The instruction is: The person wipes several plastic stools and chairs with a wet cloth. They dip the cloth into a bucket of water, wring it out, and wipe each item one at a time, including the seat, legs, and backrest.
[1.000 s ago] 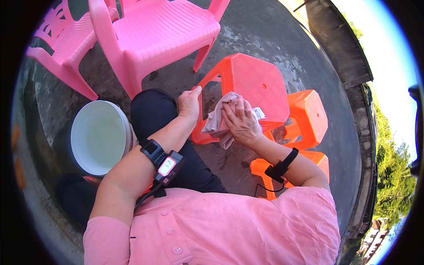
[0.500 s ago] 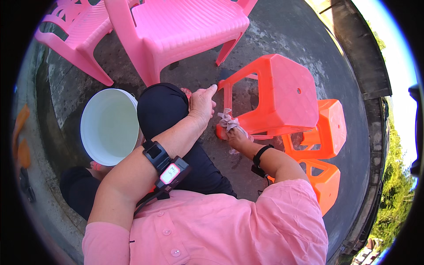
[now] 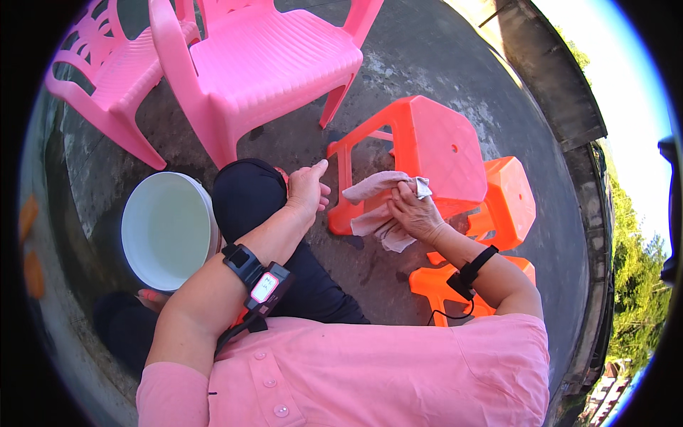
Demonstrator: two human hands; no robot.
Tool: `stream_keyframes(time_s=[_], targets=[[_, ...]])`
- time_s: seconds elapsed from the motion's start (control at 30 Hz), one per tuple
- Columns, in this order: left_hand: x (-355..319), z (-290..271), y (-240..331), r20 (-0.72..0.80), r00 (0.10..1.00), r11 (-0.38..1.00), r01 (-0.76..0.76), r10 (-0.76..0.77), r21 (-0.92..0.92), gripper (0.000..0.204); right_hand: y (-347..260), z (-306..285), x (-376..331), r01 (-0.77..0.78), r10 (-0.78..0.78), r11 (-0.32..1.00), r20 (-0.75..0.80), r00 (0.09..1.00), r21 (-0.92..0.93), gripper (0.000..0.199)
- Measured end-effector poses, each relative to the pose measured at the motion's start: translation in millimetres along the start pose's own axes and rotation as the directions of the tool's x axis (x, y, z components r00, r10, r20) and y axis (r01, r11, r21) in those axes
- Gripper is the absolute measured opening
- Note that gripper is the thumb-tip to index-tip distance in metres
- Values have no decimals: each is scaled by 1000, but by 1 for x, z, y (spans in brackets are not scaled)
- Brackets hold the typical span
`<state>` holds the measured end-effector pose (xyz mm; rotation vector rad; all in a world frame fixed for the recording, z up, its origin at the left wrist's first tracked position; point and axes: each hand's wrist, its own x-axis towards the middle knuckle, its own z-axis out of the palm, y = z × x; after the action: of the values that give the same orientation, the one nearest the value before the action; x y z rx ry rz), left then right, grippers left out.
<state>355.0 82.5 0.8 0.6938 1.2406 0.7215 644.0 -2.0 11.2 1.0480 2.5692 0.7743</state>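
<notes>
In the head view, my right hand (image 3: 417,213) is closed around a damp-looking greyish-pink cloth (image 3: 377,187), which is bunched and hangs in folds below the fingers. The cloth is in front of a red-orange plastic stool (image 3: 449,146), overlapping its near side; I cannot tell whether it touches the stool. The stool has a small hole in its seat. My left hand (image 3: 306,193) is by my dark-trousered knee, thumb stretched toward the stool and the other fingers loosely bent, with nothing visible in it. A gap separates it from the stool's legs.
A white bucket (image 3: 169,231) of water stands left of my knee. Two pink plastic armchairs (image 3: 274,67) are at the far left and ahead. Orange stools (image 3: 511,203) stand at the right behind my right arm. A low wall (image 3: 594,206) curves along the right.
My right hand has lifted the cloth from low on the stool's leg up beside its seat, and the cloth has spread out. My left hand stays by the knee. The whole view has shifted slightly.
</notes>
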Motion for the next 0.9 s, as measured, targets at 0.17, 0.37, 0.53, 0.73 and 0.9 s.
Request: stream_keyframes(time_s=[0.17,0.37,0.53,0.73,0.9], targets=[[-2,0,-2,8,1000,999,-7,7,36,56,19,46,34,-17,18,1000,20,1000,-24,40],[4,-8,-4,7,1000,1000,-10,10,15,52,74,122,76,-116,115,993,-139,984,-3,26],[7,-11,-5,-4,1000,1000,-7,7,2,50,159,140,86,-425,432,902,121,894,-76,14],[12,-9,-4,13,1000,1000,12,-12,-14,49,217,125,23,-711,728,670,-2,686,-214,19],[8,-8,-5,9,1000,999,-8,8,-32,43,246,149,-61,-964,937,169,271,222,207,25]])
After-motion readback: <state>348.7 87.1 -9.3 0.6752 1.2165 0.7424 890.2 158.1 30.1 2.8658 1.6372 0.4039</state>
